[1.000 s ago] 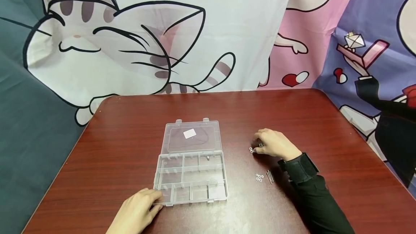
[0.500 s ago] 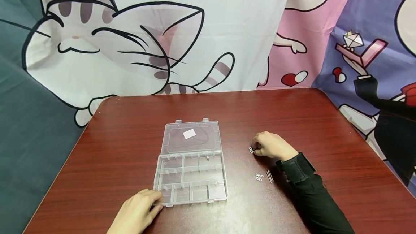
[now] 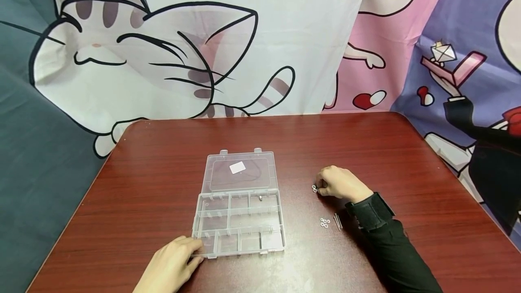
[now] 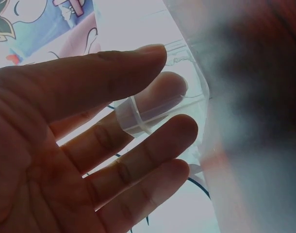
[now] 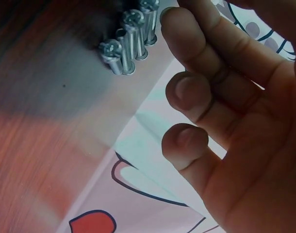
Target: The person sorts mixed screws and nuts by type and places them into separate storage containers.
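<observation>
A clear plastic compartment box (image 3: 228, 254) lies open on the table. My left hand (image 3: 168, 263) holds its near left corner; in the left wrist view the thumb (image 4: 133, 68) is on one side of the clear plastic and a fingertip shows through it. My right hand (image 3: 343, 182), fingers curled, is down at the table beside small ring-shaped nuts (image 3: 314, 188). Several cross-head screws (image 5: 133, 19) stand close to its fingers in the right wrist view. Its thumb and index fingertips are out of that view, so any grip is hidden.
Nearer me lie more small nuts (image 3: 324, 223) and a row of thin screws (image 3: 338, 222). One tiny metal piece (image 3: 260, 198) sits in a back compartment. The lid (image 3: 260, 171) lies folded back, with a white label (image 3: 237, 167). A printed cloth (image 3: 309, 35) hangs behind the table.
My right hand has drawn slightly down and its fingers have closed in; the metal seen between thumb and fingers a second ago is now hidden. The left hand and box have not moved.
</observation>
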Tool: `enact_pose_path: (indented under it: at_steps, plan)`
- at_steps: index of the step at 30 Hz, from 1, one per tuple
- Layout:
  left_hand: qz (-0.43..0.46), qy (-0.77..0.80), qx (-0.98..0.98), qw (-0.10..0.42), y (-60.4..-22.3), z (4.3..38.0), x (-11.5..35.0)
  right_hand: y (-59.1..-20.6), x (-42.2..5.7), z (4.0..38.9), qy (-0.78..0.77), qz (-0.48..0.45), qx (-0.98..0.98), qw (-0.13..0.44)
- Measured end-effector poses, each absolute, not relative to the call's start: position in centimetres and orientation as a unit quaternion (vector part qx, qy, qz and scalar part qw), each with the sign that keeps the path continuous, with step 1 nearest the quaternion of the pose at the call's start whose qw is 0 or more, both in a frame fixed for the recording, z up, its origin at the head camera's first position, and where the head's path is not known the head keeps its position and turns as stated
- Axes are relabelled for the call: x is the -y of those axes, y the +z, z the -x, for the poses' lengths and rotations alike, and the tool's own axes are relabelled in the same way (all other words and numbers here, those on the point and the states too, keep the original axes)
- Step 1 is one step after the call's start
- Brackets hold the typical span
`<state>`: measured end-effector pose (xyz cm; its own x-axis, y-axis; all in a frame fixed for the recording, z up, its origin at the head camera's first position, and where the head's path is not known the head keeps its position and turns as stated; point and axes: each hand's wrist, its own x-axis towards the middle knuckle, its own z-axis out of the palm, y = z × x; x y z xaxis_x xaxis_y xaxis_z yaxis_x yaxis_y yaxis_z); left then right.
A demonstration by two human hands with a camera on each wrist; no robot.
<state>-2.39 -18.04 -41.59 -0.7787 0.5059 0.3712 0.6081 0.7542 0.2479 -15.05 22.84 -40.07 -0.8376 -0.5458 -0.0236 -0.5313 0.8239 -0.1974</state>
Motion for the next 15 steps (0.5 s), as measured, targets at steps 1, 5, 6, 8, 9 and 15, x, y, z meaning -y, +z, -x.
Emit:
enact_pose_path:
  at_steps: [1,5,6,8,9,15]
  plan:
    - [0.301,-0.18,0.926,0.142,-41.59,2.38,18.04,-40.1,-22.84,15.05,-0.091,0.283,-0.954,0.039]
    - [0.3,-0.18,0.926,0.142,-41.56,2.37,18.02,-40.21,-22.9,15.05,-0.085,0.289,-0.953,0.031]
    - [0.3,-0.18,0.926,0.142,-41.55,2.37,18.03,-40.22,-22.91,15.04,-0.084,0.289,-0.953,0.03]
    - [0.3,-0.18,0.926,0.141,-41.5,2.37,18.03,-40.23,-22.92,15.04,-0.082,0.291,-0.953,0.028]
    - [0.3,-0.18,0.926,0.141,-41.49,2.38,18.04,-40.22,-22.92,15.04,-0.081,0.291,-0.953,0.027]
    - [0.299,-0.179,0.928,0.133,-41.43,2.37,18.1,-39.9,-22.89,15.02,-0.082,0.286,-0.955,0.02]
